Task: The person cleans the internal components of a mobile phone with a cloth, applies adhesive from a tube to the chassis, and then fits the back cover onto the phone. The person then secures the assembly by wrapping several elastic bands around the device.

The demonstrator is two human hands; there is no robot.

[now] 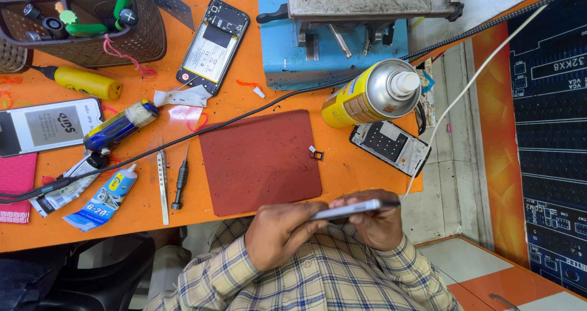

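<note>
Both hands hold a slim phone edge-on at the lower centre of the frame, just below the orange bench.

The left hand (278, 228) wraps its fingers closed around the phone (351, 209) from the left, and the right hand (379, 222) clasps the other end, where a white cable (465, 91) runs up to the upper right. Above the hands a dark red mat (260, 161) lies on the orange bench (361, 170), with a small black tray piece (316, 154) just beside its right edge. A yellow spray can (367, 94) lies right of the mat, an opened phone back (390, 147) under it. A screwdriver (180, 179) and tweezers (162, 186) lie left of the mat, near a blue glue tube (104, 198).
</note>
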